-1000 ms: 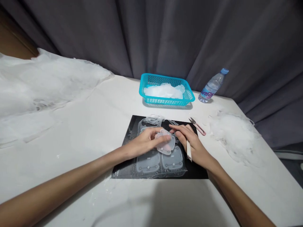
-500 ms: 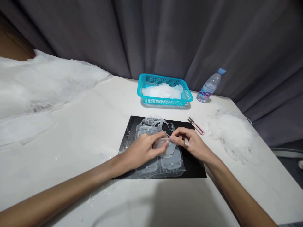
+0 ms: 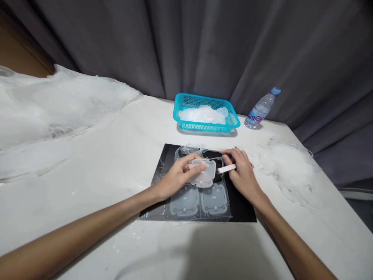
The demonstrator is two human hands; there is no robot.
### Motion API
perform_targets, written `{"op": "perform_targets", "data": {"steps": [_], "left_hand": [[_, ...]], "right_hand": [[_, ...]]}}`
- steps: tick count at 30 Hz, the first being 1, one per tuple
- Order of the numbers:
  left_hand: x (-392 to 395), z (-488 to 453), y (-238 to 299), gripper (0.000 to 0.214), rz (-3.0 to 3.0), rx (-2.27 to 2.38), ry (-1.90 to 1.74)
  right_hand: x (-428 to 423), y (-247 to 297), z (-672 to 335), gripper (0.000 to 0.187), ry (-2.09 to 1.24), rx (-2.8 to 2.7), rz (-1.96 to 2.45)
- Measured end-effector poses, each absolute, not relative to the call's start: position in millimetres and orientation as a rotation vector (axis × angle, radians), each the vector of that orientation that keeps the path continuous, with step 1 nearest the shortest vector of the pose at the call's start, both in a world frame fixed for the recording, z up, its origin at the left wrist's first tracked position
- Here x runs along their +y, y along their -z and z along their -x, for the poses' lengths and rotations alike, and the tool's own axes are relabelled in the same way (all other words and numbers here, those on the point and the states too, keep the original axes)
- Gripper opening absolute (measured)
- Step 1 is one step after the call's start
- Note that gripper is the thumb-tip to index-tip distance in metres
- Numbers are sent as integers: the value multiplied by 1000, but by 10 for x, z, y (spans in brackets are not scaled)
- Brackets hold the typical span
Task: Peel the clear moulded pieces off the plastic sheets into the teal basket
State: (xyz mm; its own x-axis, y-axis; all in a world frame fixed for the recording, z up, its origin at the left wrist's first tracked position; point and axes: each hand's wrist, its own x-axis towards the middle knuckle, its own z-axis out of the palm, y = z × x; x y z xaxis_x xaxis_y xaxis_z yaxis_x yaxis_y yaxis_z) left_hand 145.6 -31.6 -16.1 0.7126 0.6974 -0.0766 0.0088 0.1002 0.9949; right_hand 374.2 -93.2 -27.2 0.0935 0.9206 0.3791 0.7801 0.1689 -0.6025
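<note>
My left hand [image 3: 179, 175] pinches a translucent rounded-square plastic piece [image 3: 207, 177] between thumb and fingers, above a clear moulded sheet. Curled fingers of my right hand [image 3: 241, 171] hold a narrow white flat stick [image 3: 227, 168] that points left toward the piece. Its fingertips are at the right edge of the clear sheet [image 3: 200, 216], which has more rounded-square panels in its near half and open cut-outs in its far half. Underneath lies a black mat [image 3: 244, 214]. Thread snips are almost wholly hidden behind my right hand.
A blue basket [image 3: 208, 127] with white translucent pieces stands at the back, beside a water bottle [image 3: 260, 111]. Piles of clear film lie at left [image 3: 72, 101] and right [image 3: 287, 167] on the white table [image 3: 101, 163]. A grey curtain [image 3: 204, 46] hangs behind.
My hands have moved apart. The translucent piece now shows flat in my left hand, and the white stick extends from my right hand. My right hand now covers the snips.
</note>
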Motion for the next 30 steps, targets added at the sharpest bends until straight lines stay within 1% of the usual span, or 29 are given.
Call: {"op": "perform_targets", "data": {"steps": [4,6,10,14,26,30], "left_hand": [[-239,-1485,160,30,-1140,595,-569],[-234,-1488,165,33,-1081,612,-598],[-227,-1484,178,46,-1037,629,-629],[-217,-1474,200,43,-1051,600,-609],[-191,-1471,185,33,-1010,477,-454],[-168,-1453,191,34,-1014,442,-372]], "right_hand": [[-1020,135,-3725,26,-282,-1593,1497],[-1061,119,-3663,24,-386,-1601,1485],[-1118,150,-3540,15,-587,-1595,1487],[-1135,154,-3477,15,-670,-1500,1439],[-1163,77,-3340,32,-864,-1344,1378],[-1177,68,-3326,30,-893,-1329,1351]]}}
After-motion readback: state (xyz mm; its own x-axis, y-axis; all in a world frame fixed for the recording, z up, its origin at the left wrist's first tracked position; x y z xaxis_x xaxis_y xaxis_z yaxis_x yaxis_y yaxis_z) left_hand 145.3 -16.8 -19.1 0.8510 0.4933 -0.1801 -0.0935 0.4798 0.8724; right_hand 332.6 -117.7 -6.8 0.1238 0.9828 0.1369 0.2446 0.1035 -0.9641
